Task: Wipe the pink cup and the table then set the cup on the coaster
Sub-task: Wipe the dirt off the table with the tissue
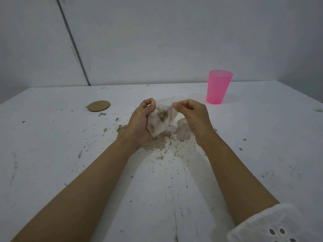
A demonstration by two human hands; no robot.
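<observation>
Soiled wipe [161, 117] between both hands

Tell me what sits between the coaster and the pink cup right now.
In the head view, both hands, left hand and right hand, hold a stained wipe above the table, between the coaster and pink cup.

One pink cup [219, 86] stands on the counter [52, 154]. One round cardboard coaster [99, 106] lies there too. Two hands are in view, the left hand [141, 122] and the right hand [192, 116], with one stained wipe [161, 117] between them. One white sleeve [267, 224] shows.
</observation>
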